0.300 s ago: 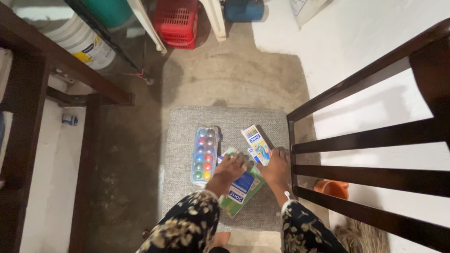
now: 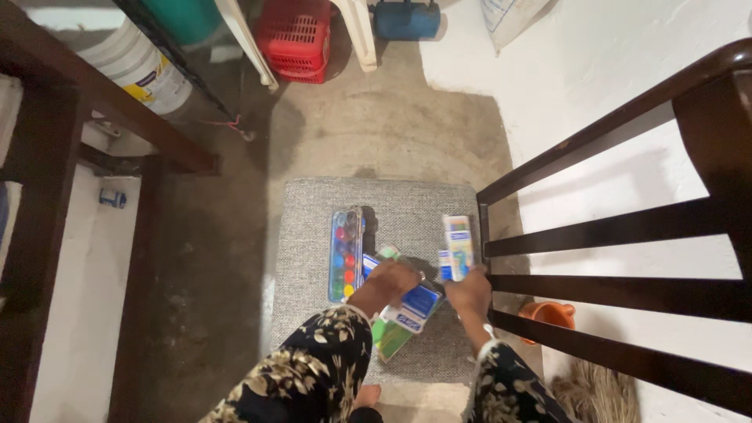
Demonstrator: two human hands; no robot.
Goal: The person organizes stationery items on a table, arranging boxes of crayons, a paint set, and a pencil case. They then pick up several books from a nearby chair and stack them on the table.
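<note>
Dark wooden rails (image 2: pixel 94 94) frame the far left of the view, with a white bucket (image 2: pixel 133 66) tucked behind them and a small blue-and-white object (image 2: pixel 112 198) lying on the pale ledge below. Further along the concrete floor stand a red plastic basket (image 2: pixel 295 35) and, beyond it, a blue container (image 2: pixel 407 17). Lower down, a grey woven cushion (image 2: pixel 313 235) carries the art supplies. At its left side a paint palette (image 2: pixel 345 254) with round wells of colour stands tilted up on its long edge. Just beside it, the left hand (image 2: pixel 389 280) in a dark floral sleeve has its fingers curled down over a blue and white box (image 2: pixel 419 301), which lies on top of a green packet (image 2: pixel 392 337); the hand presses on or grips the box, though whether it is lifted cannot be told. To the right, the right hand (image 2: pixel 470 291) is closed around the lower end of a slim white and blue box (image 2: pixel 458 243), holding it upright above the cushion's right edge. Past that hand, dark wooden slats (image 2: pixel 611 227) cross a white wall, with an orange pot (image 2: pixel 552 313) and a bundle of straw-like fibres (image 2: pixel 599 395) on the floor beneath.
</note>
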